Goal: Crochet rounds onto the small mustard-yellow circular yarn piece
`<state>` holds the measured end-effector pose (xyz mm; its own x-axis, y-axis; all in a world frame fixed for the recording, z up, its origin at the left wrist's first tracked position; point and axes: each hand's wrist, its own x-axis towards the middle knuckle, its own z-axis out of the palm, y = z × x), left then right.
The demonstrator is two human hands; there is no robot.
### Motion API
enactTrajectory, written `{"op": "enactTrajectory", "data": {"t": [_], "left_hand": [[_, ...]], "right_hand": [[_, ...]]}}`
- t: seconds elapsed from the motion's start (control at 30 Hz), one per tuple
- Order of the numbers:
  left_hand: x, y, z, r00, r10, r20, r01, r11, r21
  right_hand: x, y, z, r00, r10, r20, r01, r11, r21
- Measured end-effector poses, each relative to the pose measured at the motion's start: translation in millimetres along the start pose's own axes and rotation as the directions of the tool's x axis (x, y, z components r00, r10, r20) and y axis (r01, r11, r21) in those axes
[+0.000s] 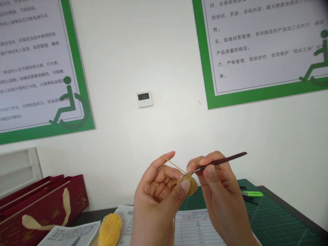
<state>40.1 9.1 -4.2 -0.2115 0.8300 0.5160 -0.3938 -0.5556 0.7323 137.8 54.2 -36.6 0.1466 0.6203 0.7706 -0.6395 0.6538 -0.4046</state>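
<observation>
My left hand [161, 191] pinches a small round piece of mustard-yellow crochet [192, 187] between thumb and fingers. A strand of yarn [176, 166] loops over its raised index finger and runs down to the work. My right hand [217, 184] grips a crochet hook [225, 159] with a dark handle and a metal shaft. The hook's tip lies at the top edge of the crochet piece, close to my left thumb. Part of the piece is hidden behind that thumb.
Below, a yellow ball of yarn [110, 229] rests by printed sheets [197, 227]. A green cutting mat [271, 212] covers the right side, with a lime-green cutter [252, 193] on it. Dark red gift bags [58, 201] stand left, before a wall with a thermostat [144, 99].
</observation>
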Motion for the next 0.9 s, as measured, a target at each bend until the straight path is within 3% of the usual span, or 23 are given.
{"op": "enactTrajectory", "data": {"t": [0.33,0.53,0.67,0.77,0.83,0.9], "left_hand": [[-2.0,-1.9,4.0,0.995,0.096,-0.034,-0.094,0.994,0.059],[-3.3,-4.6,3.3,0.981,0.183,-0.062,-0.172,0.973,0.151],[-1.7,-7.5,-1.7,0.970,0.243,-0.020,-0.233,0.948,0.218],[-0.6,-7.7,-5.2,0.964,0.265,0.024,-0.262,0.929,0.260],[-0.9,-5.9,-4.8,0.971,0.239,0.023,-0.238,0.945,0.226],[-1.6,-2.9,-2.2,0.988,0.155,0.017,-0.156,0.980,0.127]], "right_hand": [[7.8,-9.9,-10.3,0.978,-0.178,0.109,0.188,0.978,-0.092],[7.7,-17.2,-10.9,0.923,-0.334,0.193,0.378,0.882,-0.281],[8.2,-21.2,-14.5,0.867,-0.410,0.283,0.494,0.780,-0.384],[9.2,-24.9,-16.8,0.780,-0.466,0.418,0.624,0.634,-0.457],[9.0,-26.1,-17.3,0.705,-0.498,0.505,0.708,0.538,-0.458],[7.7,-24.6,-16.5,0.685,-0.533,0.497,0.728,0.533,-0.430]]}}
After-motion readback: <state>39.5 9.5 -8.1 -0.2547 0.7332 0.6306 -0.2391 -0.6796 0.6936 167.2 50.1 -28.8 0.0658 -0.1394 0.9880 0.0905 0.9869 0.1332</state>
